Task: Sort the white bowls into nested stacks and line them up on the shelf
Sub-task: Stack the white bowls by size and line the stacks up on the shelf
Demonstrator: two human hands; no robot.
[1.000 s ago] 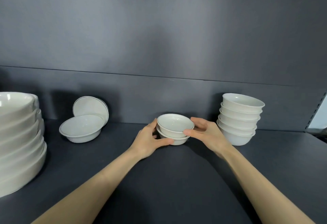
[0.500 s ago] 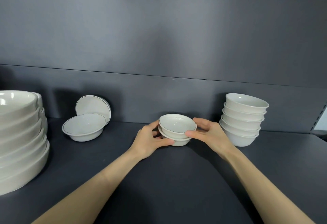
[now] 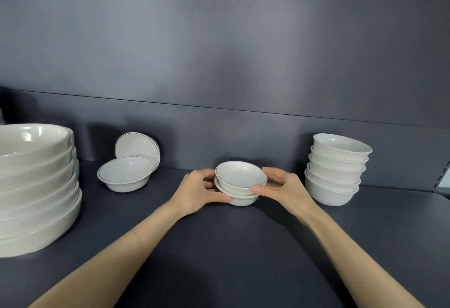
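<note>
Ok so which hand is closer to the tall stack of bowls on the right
Right. The right hand grips the small two-bowl stack just left of the tall stack; the left hand holds that pair's opposite side, farther away.

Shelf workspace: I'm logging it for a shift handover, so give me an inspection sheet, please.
Surface: dark grey shelf, matte.
Job's things: small two-bowl stack at centre, top bowl tilted; deep-bowl stack on the right; wide-bowl stack on the left; loose rimmed bowl left of centre, with a leaning bowl propped on edge behind it.
Clutter: nothing seen.
Hands: left hand and right hand grip the small two-bowl stack from either side.
Cables: nothing seen.
Surroundings: dark back panel; slotted upright at far right.
</note>
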